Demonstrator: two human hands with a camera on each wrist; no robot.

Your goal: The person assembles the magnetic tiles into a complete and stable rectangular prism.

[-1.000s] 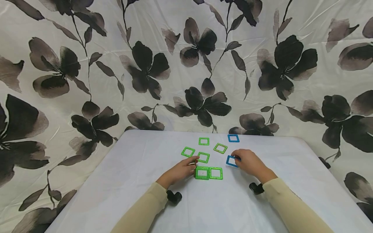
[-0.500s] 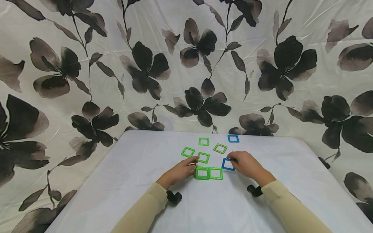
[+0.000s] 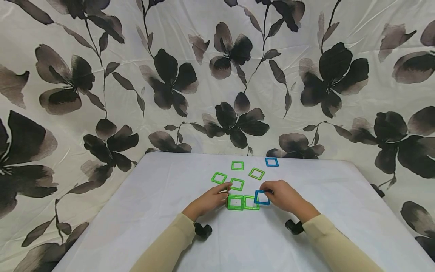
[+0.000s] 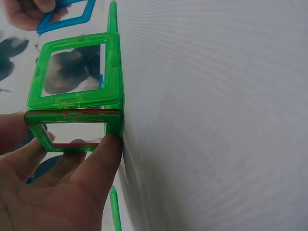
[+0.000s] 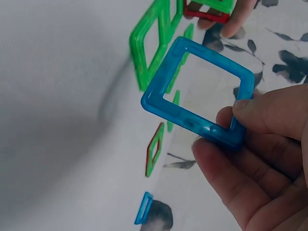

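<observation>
My right hand (image 3: 283, 196) pinches a blue square magnetic tile (image 5: 192, 121) by one corner, between thumb and fingers. In the head view that tile overlaps the right end of a flat green tile (image 3: 250, 208); in the right wrist view it looks raised and tilted. Left of there stands a small green assembly (image 3: 235, 208) of square frame tiles, joined to the flat one. My left hand (image 3: 210, 198) holds its left side, fingers and thumb around an upright red-edged tile (image 4: 72, 113). How the assembly's far side is built is hidden.
Behind the hands lie several loose frame tiles: green ones (image 3: 237, 168), (image 3: 219, 182), (image 3: 237, 189), a yellow-green tile (image 3: 257, 178) and a second blue tile (image 3: 272, 165). White cloth (image 3: 153, 189) covers the table. A flower-printed backdrop (image 3: 204, 143) rises at its far edge.
My right hand has carried the blue tile leftward and nearer, from beside the loose tiles to the green assembly's right end. My left hand has stayed in place.
</observation>
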